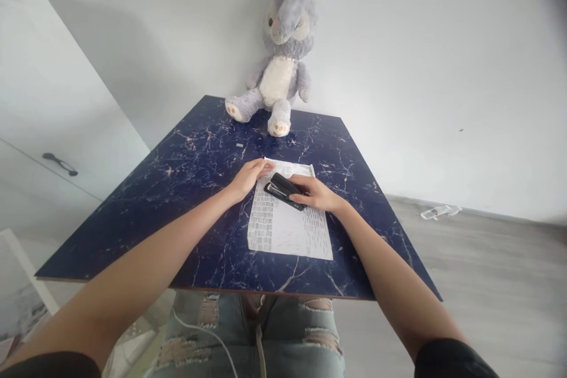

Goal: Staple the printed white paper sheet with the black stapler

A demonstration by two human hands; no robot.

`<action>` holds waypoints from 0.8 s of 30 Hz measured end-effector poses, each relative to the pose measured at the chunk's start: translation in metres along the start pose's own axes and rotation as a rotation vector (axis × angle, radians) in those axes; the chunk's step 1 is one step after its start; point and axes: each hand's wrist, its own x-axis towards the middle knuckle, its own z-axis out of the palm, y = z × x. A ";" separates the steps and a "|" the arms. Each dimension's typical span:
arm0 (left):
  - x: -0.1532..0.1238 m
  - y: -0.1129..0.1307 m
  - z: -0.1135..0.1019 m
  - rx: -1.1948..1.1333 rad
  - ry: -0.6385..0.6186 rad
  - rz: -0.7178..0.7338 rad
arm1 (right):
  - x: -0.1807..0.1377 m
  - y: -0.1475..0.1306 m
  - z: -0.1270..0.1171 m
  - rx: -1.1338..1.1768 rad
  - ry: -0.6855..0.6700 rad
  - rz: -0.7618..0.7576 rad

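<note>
A white sheet of paper (287, 224) with printed columns lies in the middle of the dark blue marbled table (186, 177). My left hand (248, 176) rests flat on the paper's far left corner, fingers together. My right hand (315, 192) grips a black stapler (283, 190) that lies over the upper part of the sheet, its mouth pointing left toward my left hand.
A grey and white plush rabbit (281, 53) sits against the wall at the table's far edge. A small staple-like scrap (240, 144) lies on the table beyond my left hand. A crumpled plastic bottle (438, 211) lies on the floor at right. A white cabinet (48, 130) stands at left.
</note>
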 end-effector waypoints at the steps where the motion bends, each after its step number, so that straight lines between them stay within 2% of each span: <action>1: 0.000 0.000 0.001 0.001 0.014 0.004 | 0.001 -0.001 0.001 0.002 -0.012 -0.018; 5: 0.000 0.000 0.002 0.015 0.046 0.021 | 0.002 0.001 -0.001 0.091 -0.109 -0.058; 10: 0.000 0.001 0.002 0.020 0.018 0.022 | -0.005 0.010 -0.014 0.356 -0.268 -0.013; 18: -0.001 0.004 0.004 -0.016 0.029 -0.007 | -0.007 0.019 -0.013 0.518 -0.267 0.075; 24: -0.003 0.008 0.005 -0.027 0.044 -0.023 | -0.007 0.015 -0.015 0.521 -0.284 0.073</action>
